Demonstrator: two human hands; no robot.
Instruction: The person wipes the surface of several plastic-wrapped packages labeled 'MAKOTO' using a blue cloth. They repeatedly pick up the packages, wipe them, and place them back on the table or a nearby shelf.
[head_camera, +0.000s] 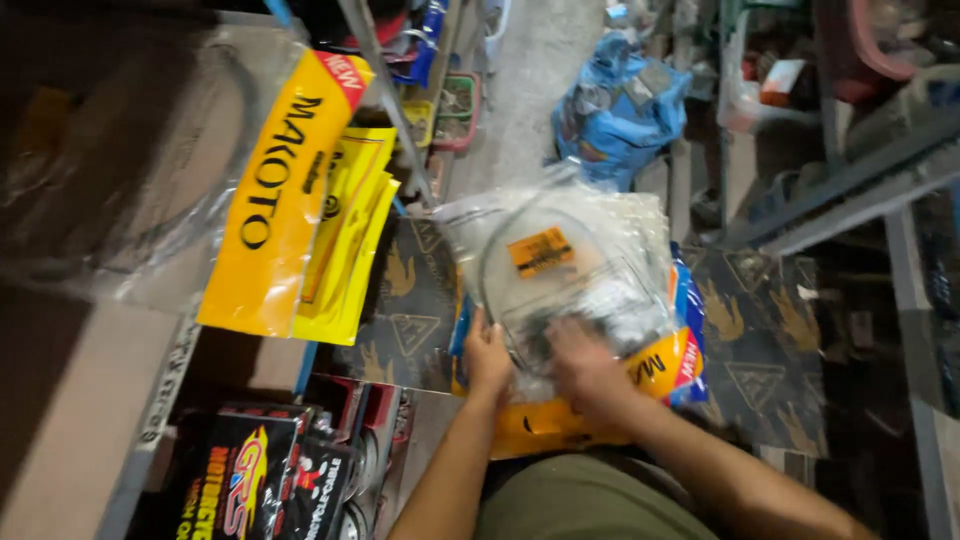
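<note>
Both hands are on the stack: the left hand (487, 357) clamps the near left edge of a clear plastic bag (560, 275), thumb on top and fingers curled under, while the right hand (588, 372) lies across its lower middle, fingers closed on the plastic, though motion blur hides just how tightly. Inside the bag sits a coiled dark cable (500, 262) under an orange label (540, 251). The bag rests on yellow-and-blue packets (672, 362) over the person's lap. To the left, yellow packets (290, 200) hang off a shelf; below them stand black boxes (265, 480). Beyond, a blue bag (615, 115) lies on the floor.
</note>
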